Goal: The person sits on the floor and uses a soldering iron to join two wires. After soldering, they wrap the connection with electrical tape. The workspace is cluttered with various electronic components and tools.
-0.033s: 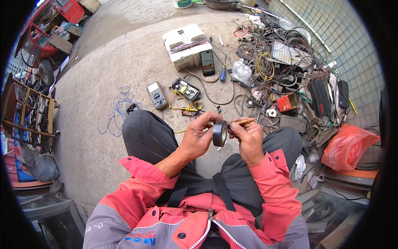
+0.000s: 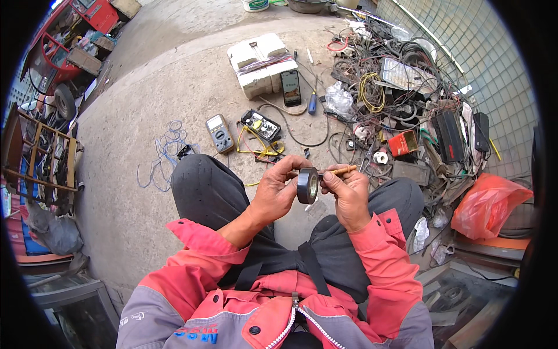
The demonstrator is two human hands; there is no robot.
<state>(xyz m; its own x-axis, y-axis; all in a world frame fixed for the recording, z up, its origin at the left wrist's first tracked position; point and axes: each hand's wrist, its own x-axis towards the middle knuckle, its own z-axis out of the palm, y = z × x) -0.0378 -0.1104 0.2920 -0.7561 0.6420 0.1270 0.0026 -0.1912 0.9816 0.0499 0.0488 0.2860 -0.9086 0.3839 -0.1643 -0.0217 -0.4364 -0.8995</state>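
Observation:
Above my crossed legs, my left hand (image 2: pixel 273 192) is closed on a roll of black tape (image 2: pixel 306 187), its pale core facing right. My right hand (image 2: pixel 350 198) pinches a thin orange-brown rod (image 2: pixel 344 170) that points to the right. A short dark piece bridges the rod and the tape roll; I cannot make out whether tape is wrapped there. Beyond my hands on the concrete lie a grey multimeter (image 2: pixel 220 135) and an opened black case with exposed parts (image 2: pixel 261 124). A yellow cable (image 2: pixel 250 150) loops beside the case.
A phone (image 2: pixel 290 90) leans on a white foam block (image 2: pixel 264 75), with a blue-handled screwdriver (image 2: pixel 313 104) nearby. Tangled cables (image 2: pixel 372 93) and scrap heap up at right along a wire mesh. A red plastic bag (image 2: pixel 488 206) lies right; thin blue wire (image 2: pixel 165 154) lies left.
The tape roll has shifted very slightly to the left and turned a little in my left hand. My right hand and the rod stay put.

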